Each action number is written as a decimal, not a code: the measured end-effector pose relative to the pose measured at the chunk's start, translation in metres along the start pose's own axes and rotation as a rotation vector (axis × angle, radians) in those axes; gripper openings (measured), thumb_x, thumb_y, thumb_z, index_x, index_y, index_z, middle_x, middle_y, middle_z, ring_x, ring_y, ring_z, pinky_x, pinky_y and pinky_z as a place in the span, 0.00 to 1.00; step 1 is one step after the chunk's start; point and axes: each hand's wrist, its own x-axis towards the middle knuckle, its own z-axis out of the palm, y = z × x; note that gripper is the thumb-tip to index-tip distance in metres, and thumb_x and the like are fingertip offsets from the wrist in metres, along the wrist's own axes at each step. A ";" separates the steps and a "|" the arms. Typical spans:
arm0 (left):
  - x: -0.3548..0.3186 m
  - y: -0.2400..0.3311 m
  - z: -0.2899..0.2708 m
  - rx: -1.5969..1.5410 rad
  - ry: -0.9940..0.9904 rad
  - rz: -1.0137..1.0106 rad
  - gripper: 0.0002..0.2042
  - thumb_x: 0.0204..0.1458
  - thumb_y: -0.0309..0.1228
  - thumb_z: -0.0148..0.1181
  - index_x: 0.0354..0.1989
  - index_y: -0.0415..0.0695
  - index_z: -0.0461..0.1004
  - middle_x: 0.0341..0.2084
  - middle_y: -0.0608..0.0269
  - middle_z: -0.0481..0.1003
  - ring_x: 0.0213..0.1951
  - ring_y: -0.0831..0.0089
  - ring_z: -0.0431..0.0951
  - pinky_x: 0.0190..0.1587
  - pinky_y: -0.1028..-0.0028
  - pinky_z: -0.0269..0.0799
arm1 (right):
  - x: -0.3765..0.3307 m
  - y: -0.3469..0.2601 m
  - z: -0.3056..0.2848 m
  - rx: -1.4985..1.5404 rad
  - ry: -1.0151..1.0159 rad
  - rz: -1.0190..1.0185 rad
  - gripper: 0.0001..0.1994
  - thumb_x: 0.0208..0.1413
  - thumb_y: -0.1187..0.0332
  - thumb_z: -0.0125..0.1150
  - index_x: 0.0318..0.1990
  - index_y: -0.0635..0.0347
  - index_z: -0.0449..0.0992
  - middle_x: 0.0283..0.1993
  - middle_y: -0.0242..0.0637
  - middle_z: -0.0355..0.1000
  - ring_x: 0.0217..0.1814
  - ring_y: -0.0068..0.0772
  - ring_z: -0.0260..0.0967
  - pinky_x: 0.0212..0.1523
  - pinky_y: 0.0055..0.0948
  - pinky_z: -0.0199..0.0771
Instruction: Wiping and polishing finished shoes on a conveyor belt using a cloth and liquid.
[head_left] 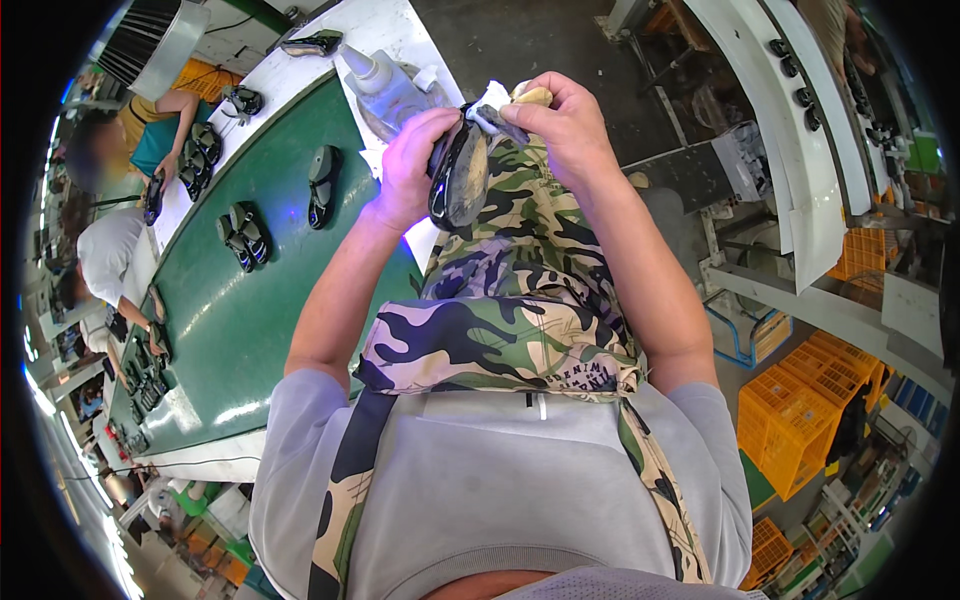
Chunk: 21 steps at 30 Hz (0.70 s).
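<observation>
Some dark lettering point(585, 377) marks the camouflage apron point(460, 340); left hand point(408, 165) grips a shoe point(463, 180), right hand point(567, 125) a yellowish piece point(537, 96).

Dark printed lettering point(580, 378) stands on the camouflage apron point(480, 345) worn by the person, near the right-hand end of its folded top panel. The characters are block capitals on a pale patch of the pattern, set in short, slanting lines one above the other. The upper line is the clearer; the lower one runs close to the panel's bottom edge and is hard to make out. Further off, any markings are too small or blurred to read.
</observation>
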 end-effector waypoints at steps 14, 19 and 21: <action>0.025 0.011 -0.016 -0.109 -0.714 -0.507 0.25 0.28 0.30 0.73 0.41 0.39 0.76 0.27 0.53 0.75 0.32 0.59 0.79 0.39 0.67 0.75 | 0.000 -0.045 -0.008 -0.422 0.013 -0.252 0.07 0.49 0.77 0.67 0.30 0.62 0.72 0.33 0.28 0.71 0.33 0.16 0.66 0.34 0.19 0.67; 0.024 0.004 -0.019 -0.351 -0.751 -0.539 0.25 0.26 0.29 0.76 0.37 0.37 0.73 0.26 0.64 0.75 0.30 0.76 0.74 0.35 0.71 0.72 | 0.012 -0.036 -0.015 -0.435 0.051 -0.317 0.09 0.44 0.73 0.69 0.30 0.64 0.74 0.26 0.28 0.72 0.28 0.15 0.66 0.30 0.20 0.67; 0.021 0.000 -0.019 -0.426 -0.795 -0.609 0.26 0.27 0.29 0.76 0.39 0.37 0.73 0.28 0.65 0.76 0.32 0.77 0.74 0.37 0.72 0.73 | 0.015 -0.035 -0.014 -0.352 0.063 -0.306 0.08 0.44 0.74 0.69 0.29 0.64 0.74 0.27 0.29 0.73 0.29 0.16 0.66 0.30 0.20 0.68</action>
